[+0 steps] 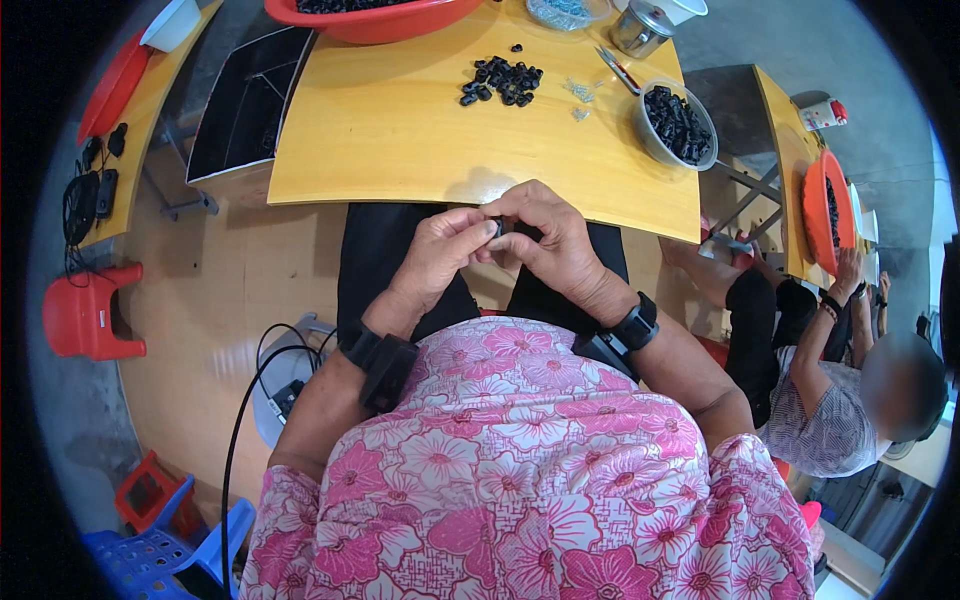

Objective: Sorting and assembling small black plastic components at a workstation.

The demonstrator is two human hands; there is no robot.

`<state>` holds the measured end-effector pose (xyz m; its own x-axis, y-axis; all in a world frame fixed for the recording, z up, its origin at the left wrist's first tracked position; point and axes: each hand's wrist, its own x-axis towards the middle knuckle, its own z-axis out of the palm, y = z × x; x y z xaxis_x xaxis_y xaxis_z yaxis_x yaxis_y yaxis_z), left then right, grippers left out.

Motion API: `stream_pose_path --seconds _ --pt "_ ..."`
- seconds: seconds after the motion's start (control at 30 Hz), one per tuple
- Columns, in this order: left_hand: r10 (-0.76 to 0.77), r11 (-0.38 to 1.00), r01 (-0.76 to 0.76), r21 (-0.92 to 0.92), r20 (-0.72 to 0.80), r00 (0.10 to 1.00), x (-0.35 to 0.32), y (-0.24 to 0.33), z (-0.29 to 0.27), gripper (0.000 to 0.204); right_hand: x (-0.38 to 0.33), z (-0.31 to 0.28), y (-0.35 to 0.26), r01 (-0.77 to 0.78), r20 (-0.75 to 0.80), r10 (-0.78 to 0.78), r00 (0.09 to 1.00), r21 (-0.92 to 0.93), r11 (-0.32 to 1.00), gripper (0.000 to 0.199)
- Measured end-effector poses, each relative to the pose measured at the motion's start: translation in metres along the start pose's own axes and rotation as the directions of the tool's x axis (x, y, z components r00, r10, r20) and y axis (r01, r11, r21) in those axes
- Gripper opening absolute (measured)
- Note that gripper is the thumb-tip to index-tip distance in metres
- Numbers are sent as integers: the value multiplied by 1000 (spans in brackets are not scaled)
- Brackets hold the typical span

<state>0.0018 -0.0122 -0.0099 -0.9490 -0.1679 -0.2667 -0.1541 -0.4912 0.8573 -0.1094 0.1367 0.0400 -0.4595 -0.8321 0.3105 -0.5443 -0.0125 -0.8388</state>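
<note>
Just off the table's near edge, my two hands meet over my lap. A small black part shows between the fingertips, mostly covered by them. My left hand pinches it from the left, thumb and fingers closed. From the other side my right hand closes its thumb and fingers on the same part. Beyond them on the yellow table lies a loose pile of small black parts. To its right are little heaps of small silvery pieces, too small to name.
A clear bowl of black parts stands at the table's right edge, beside a red-and-silver pen-like tool. At the back are a red basin, a metal cup and a tub of bluish pieces. A co-worker sits at right.
</note>
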Motion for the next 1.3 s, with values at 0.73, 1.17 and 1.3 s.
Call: stream_pose_path --seconds 0.73,1.17,1.3 --pt "107 987 -112 119 47 993 -2 4 4 13 -5 -7 1 -217 64 210 976 138 966 38" --pt "147 961 -156 229 56 988 -5 9 9 11 -7 -13 4 -203 55 197 979 139 969 23" --pt "145 963 -154 220 54 988 -5 10 10 13 -9 -11 6 -273 36 271 962 218 937 22"
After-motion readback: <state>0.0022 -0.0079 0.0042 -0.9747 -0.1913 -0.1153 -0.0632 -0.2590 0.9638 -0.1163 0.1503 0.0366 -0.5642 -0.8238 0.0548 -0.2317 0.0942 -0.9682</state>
